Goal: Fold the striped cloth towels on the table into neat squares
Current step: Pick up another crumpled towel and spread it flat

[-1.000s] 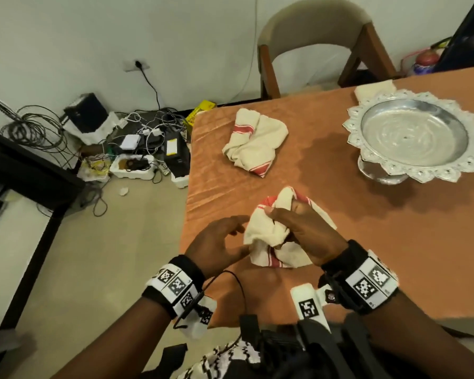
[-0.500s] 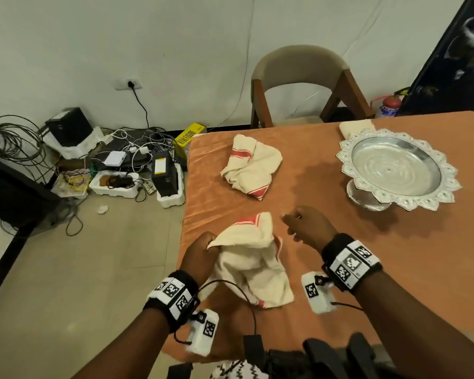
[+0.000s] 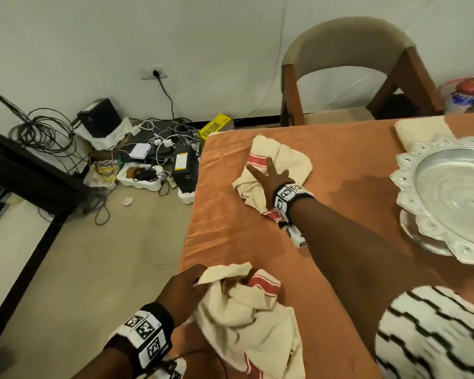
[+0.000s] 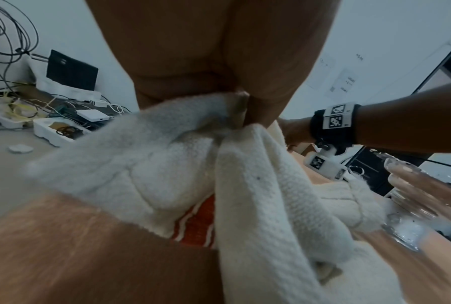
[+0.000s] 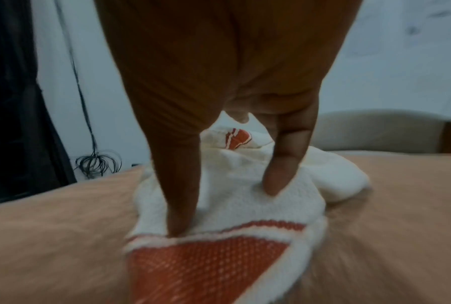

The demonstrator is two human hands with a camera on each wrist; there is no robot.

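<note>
A crumpled cream towel with red stripes (image 3: 246, 321) lies at the table's near left corner. My left hand (image 3: 186, 291) grips its upper left edge; in the left wrist view the cloth (image 4: 167, 164) is bunched between thumb and fingers. A second crumpled striped towel (image 3: 288, 160) lies farther back on the table. My right hand (image 3: 268, 176) is stretched out flat on it, fingers spread. In the right wrist view straight fingertips (image 5: 276, 181) press into this towel (image 5: 232, 205).
A silver scalloped tray on a stand (image 3: 449, 198) sits at the right, with a folded cream cloth (image 3: 416, 129) behind it. The orange tablecloth (image 3: 230, 228) ends at the left edge. A chair (image 3: 348, 72) stands behind the table. Cables and boxes (image 3: 148, 160) clutter the floor.
My right hand let go of the near towel and reached forward onto the far towel. My left hand took the near towel and pulled it toward the table's near left corner.
</note>
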